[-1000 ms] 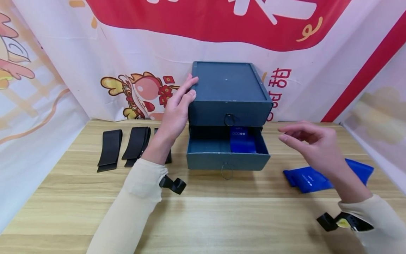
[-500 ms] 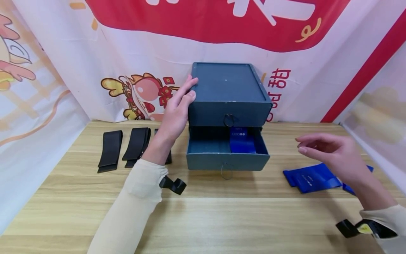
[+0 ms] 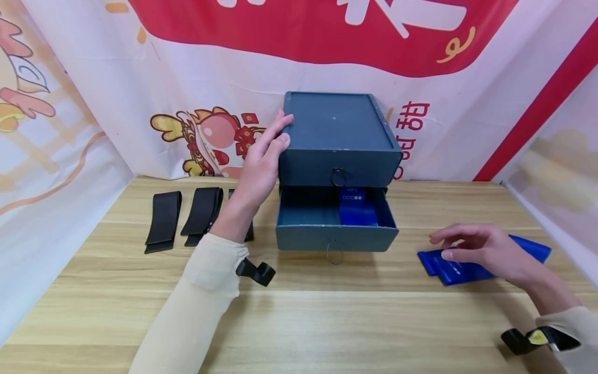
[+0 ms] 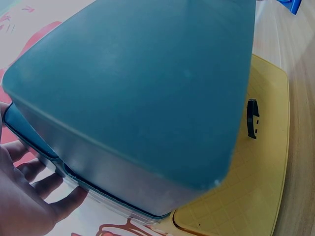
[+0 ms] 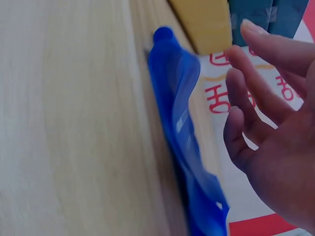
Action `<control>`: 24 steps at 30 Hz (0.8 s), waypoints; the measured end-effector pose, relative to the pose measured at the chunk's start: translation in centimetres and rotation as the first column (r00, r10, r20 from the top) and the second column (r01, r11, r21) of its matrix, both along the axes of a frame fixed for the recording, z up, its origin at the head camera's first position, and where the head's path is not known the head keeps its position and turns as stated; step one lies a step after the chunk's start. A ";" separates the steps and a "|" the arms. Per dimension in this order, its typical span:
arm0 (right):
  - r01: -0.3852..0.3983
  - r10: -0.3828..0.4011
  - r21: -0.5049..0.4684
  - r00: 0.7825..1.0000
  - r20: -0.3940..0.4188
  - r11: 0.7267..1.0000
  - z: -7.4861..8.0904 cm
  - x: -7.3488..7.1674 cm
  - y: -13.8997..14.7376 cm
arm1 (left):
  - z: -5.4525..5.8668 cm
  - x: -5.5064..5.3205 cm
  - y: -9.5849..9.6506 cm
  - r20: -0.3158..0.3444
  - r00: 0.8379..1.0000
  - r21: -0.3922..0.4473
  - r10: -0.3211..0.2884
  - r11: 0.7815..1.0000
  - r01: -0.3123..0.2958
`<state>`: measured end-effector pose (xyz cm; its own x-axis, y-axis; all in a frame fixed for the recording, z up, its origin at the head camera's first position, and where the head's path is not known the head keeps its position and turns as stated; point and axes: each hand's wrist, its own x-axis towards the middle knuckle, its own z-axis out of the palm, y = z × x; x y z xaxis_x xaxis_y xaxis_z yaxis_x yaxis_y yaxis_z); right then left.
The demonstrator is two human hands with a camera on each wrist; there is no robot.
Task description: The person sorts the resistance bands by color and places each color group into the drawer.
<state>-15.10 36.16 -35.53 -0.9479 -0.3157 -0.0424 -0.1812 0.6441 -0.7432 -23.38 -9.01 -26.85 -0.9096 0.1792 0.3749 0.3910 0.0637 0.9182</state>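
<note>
My left hand (image 3: pixel 261 161) rests on the upper left edge of the blue drawer box (image 3: pixel 336 122); its fingers lie along that rim in the left wrist view. Below the closed top drawer, the lower drawer (image 3: pixel 336 240) stands pulled out, with a blue resistance band (image 3: pixel 357 213) lying in its right half. At the right, my right hand (image 3: pixel 481 252) hovers over another folded blue band (image 3: pixel 467 275) printed "Light". It holds nothing, its fingers loosely bent. In the right wrist view this band (image 5: pixel 182 137) lies on the table beside the fingers.
Several folded black bands (image 3: pixel 163 221) lie left of the drawers, one partly behind the left forearm. A yellow panel (image 4: pixel 226 187) with a black handle (image 4: pixel 252 118) shows beneath the blue drawer in the left wrist view. A printed cloth (image 3: pixel 439 88) hangs behind.
My right hand first drew back to the right, away from the drawer, then came down over the folded blue band. My left hand stays on the drawer box.
</note>
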 end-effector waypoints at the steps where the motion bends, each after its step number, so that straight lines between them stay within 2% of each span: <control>1: -0.006 0.006 0.012 1.000 0.019 1.000 -0.1 -0.1 0.1 | 0.0 0.0 0.0 0.000 1.000 0.000 0.000 1.000 0.000; 5: -0.038 0.035 0.043 0.996 0.078 0.998 -0.6 -0.4 0.4 | 0.0 0.0 0.0 0.001 1.000 -0.006 0.002 1.000 -0.002; 16: -0.089 0.070 0.128 0.987 0.146 0.988 -1.1 -1.1 0.2 | 0.2 0.1 0.0 -0.004 1.000 -0.011 0.005 1.000 -0.005; 24: -0.117 0.108 0.177 0.992 0.058 0.977 -1.5 -1.9 -0.4 | 0.1 0.0 0.0 0.005 1.000 -0.009 0.001 1.000 -0.001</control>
<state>-16.96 35.71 -37.01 -0.9024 -0.4030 -0.1526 -0.2270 0.7455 -0.6266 -23.38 -9.04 -26.77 -0.9115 0.1816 0.3690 0.3866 0.0721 0.9194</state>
